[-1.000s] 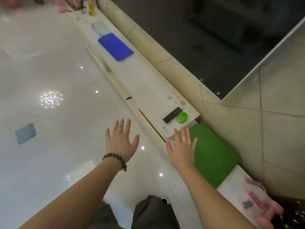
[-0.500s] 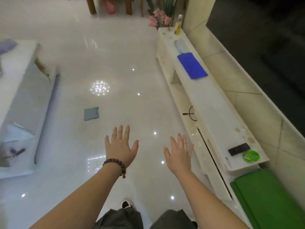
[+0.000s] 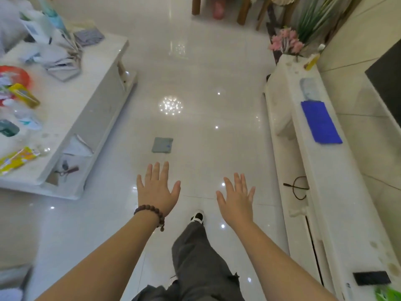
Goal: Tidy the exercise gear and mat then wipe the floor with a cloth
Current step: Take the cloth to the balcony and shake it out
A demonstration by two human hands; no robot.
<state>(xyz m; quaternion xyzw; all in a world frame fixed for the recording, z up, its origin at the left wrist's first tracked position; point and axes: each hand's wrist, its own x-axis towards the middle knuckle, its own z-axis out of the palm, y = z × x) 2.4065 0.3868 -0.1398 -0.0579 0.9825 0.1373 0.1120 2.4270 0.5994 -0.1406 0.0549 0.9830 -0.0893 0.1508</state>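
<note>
A green item at the bottom right corner is cut off by the frame, so its shape cannot be told. Objects on the white table at left are blurred; their labels are unreadable. Wooden furniture legs run off the top edge. A dark panel is cropped at right.

cloth on floor ahead of hands, table left, perhaps a folded mat on shelf right
</note>
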